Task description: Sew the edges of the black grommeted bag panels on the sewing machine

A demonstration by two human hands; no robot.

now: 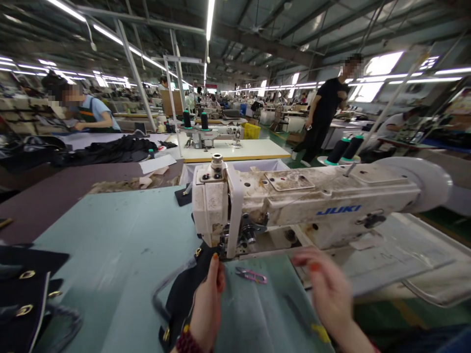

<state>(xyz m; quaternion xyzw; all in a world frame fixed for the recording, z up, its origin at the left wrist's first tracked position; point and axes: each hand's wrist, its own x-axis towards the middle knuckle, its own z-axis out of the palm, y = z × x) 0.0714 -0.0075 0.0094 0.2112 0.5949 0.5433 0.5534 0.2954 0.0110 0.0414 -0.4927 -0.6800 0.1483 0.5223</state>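
A black bag piece [187, 289] with gold-coloured eyelets and a grey-wrapped handle lies at the sewing machine's needle end. My left hand [208, 299] is closed on its right edge, thumb on top, close to the presser foot. The white sewing machine [294, 196] stands across the table, and its head hides the far end of the piece. Off to the right, my right hand [329, 287] hovers over the table edge, blurred, fingers loosely bent and apart, with nothing visible in them. Pink-handled thread snips [251, 275] lie between my two hands.
More black bag pieces [25, 294] with gold eyelets lie at the left of the green tabletop [121, 245]. Black thread cones [346, 148] stand behind the machine. A person in blue [97, 113] works at the far left; another person in black [326, 108] stands in the aisle.
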